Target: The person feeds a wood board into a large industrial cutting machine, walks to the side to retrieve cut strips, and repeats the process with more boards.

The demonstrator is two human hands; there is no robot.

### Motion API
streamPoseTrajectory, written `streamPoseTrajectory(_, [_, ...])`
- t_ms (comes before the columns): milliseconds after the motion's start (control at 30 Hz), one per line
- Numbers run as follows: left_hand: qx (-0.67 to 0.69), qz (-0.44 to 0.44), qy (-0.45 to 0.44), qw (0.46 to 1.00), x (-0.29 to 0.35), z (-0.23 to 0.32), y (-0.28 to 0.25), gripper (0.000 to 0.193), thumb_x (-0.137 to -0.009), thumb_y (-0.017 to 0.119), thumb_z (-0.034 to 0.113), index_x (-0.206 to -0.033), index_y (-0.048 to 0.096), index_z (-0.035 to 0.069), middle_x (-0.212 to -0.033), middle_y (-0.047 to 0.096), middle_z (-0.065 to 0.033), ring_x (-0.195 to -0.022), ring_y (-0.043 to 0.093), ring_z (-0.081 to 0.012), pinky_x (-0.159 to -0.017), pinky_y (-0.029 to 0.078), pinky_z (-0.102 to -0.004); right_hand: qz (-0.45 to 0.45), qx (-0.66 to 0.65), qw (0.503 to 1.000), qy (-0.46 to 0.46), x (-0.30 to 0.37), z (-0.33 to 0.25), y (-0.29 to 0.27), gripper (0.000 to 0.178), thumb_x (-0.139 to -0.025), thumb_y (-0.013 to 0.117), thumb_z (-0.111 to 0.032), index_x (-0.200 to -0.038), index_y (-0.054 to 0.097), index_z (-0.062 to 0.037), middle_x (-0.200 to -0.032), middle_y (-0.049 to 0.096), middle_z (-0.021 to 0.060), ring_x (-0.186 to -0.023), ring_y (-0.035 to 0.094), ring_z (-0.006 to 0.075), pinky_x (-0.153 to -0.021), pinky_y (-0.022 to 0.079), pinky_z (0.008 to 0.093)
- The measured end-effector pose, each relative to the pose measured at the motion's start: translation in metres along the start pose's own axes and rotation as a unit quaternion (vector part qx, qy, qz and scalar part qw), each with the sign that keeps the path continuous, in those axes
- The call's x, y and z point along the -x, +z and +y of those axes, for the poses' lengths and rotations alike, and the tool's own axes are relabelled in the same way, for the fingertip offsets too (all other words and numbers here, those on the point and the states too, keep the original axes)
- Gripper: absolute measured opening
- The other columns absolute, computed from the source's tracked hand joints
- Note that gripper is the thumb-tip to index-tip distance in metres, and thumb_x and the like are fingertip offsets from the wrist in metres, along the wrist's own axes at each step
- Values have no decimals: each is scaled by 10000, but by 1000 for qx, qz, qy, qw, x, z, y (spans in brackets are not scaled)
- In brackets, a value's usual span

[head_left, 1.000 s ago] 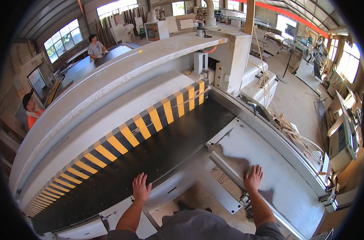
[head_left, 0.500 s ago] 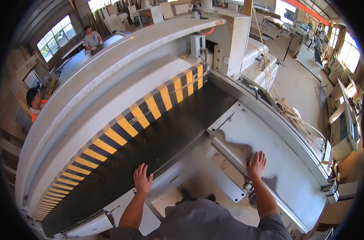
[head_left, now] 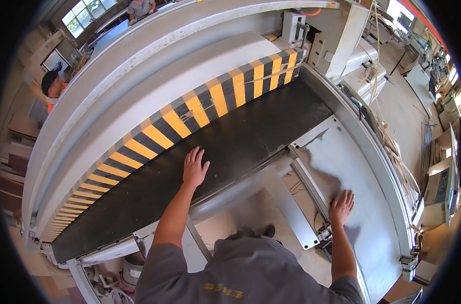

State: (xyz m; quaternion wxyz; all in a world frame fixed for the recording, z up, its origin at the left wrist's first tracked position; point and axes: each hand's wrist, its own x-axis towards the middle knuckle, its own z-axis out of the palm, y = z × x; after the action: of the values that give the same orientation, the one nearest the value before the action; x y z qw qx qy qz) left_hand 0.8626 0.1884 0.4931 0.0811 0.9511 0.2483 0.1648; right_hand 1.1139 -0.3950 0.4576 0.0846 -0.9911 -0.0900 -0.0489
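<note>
Bed [head_left: 271, 121] of the big machine [head_left: 225, 58], black and long, lies flat in front of me. My left hand [head_left: 194, 169] is over it; I cannot tell if it touches. My right hand [head_left: 341, 209] is on the gray metal table [head_left: 372, 172], near its edge. My fingers [head_left: 192, 156] are a bit spread on both and pinch nothing. I think this step is reaching over the bed. The next move seems to need care near the striped bar [head_left: 194, 108]. Two people [head_left: 50, 83] are past the machine.
</note>
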Motion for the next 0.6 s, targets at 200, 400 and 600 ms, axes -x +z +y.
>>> streamPoseTrajectory(200, [-8,-13,35,999,-68,-21,26,564,-983,593,343,-1446,462,48,-1543,402,-180,-1438,355,-378,-1220,261,-489,9,9,1000,-8,-4,-1,6,615,-952,550,-254,-1515,387,-69,-1596,347,182,-1511,253,356,-1245,168,483])
streamPoseTrajectory(400, [-66,-111,52,990,-135,-21,43,680,-1010,521,424,-1536,318,44,-1582,361,-193,-1424,399,-373,-1181,326,-473,16,12,1000,-12,-4,7,12,598,-946,550,-234,-1501,409,-64,-1588,357,187,-1506,260,364,-1244,175,480])
streamPoseTrajectory(600, [-102,-37,-111,988,-137,-14,63,683,-998,517,472,-1473,410,-7,-1524,425,-245,-1366,456,-395,-1156,333,-510,17,-6,1000,-20,-8,0,17,600,-934,553,-212,-1499,413,-65,-1589,358,186,-1502,268,366,-1245,172,481])
